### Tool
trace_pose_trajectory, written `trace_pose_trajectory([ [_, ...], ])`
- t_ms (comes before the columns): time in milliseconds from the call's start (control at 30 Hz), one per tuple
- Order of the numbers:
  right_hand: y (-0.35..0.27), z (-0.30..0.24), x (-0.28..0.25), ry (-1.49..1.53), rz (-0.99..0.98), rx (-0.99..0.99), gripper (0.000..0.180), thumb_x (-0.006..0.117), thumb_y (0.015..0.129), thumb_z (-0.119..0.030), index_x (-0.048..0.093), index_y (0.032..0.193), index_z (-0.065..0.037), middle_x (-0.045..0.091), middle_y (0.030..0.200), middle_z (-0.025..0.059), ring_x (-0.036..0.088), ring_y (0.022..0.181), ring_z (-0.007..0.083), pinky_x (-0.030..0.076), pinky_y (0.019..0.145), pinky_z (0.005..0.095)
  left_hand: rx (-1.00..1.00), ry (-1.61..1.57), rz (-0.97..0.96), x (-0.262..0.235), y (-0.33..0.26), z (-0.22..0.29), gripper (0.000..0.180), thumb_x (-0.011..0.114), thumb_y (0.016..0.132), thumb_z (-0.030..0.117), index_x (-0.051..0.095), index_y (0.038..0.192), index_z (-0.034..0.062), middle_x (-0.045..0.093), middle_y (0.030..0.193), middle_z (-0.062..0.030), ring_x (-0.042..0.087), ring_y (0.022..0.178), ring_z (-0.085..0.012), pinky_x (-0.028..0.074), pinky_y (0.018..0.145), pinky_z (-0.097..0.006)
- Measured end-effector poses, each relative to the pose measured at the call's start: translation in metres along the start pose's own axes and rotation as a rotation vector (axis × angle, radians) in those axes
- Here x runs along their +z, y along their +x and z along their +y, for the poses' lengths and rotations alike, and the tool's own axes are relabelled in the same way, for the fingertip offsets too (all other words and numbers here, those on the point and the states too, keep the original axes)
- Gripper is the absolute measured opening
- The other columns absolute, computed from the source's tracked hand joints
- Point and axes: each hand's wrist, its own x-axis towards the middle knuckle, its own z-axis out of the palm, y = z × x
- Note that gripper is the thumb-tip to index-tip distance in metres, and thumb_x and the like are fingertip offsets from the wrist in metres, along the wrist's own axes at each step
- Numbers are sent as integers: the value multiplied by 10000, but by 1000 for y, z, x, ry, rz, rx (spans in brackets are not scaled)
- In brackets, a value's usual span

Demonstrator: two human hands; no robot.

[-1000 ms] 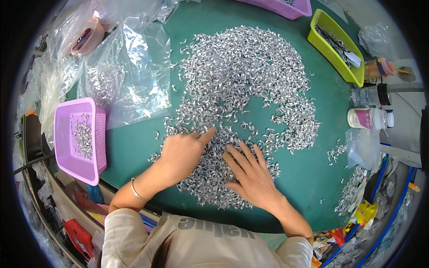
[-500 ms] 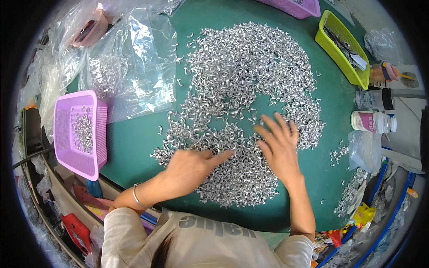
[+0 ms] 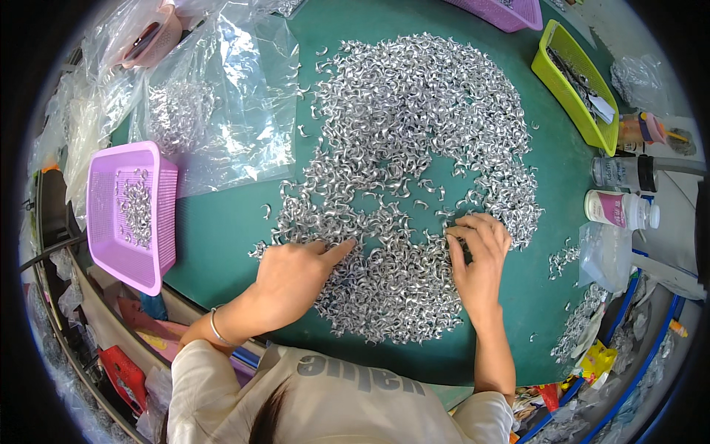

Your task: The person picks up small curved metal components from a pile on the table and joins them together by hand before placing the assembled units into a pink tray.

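Note:
Many small curved silvery metal pieces point(image 3: 414, 96) lie in a broad heap, with a looser patch point(image 3: 392, 296) nearest me. My left hand point(image 3: 296, 280) rests at the left edge of this near patch. Its index finger is stretched out and touches the pieces; the other fingers are folded under, and what lies beneath them is hidden. At the patch's right edge is my right hand point(image 3: 481, 255), fingers bent and thumb apart from them. Its fingertips touch the table beside a few pieces, and I see nothing held in it.
A pink-purple basket point(image 3: 155, 274) with some pieces stands at left, beside clear plastic bags point(image 3: 251, 140). A green basket point(image 3: 543, 55) holds metal tools at the far right. Bottles point(image 3: 614, 207) line the right edge of the green table point(image 3: 222, 229), near smaller piles of pieces point(image 3: 580, 318).
My left hand has shifted left across the pieces. The right hand has moved slightly down and right, its spread fingers now bent closer together. A few pieces lie scattered in the gap between the heaps.

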Motion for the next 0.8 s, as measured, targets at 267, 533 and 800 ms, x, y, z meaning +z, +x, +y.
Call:
trace_pose_trajectory([
  [267,19,0,6,0,82,13,139,653,713,-58,623,849,-68,563,819,22,477,781,196,303,718,322,8,-162,115,2,0,3,448,550,658,23,556,1102,78,538,662,-62,563,534,-248,436,426,-350],
  [533,27,-14,17,-247,-77,-79,83,600,736,-59,595,819,-51,508,816,59,447,834,238,301,780,404,24,-262,210,11,-1,6,353,565,702,45,570,1054,62,535,664,-62,555,535,-248,429,425,-354],
  [800,25,-11,19,-134,2,-31,89,574,742,-32,568,828,-54,519,859,62,444,864,244,291,806,398,-27,-312,208,7,-9,11,298,575,744,25,585,1037,73,559,681,-71,552,554,-257,418,457,-357],
])
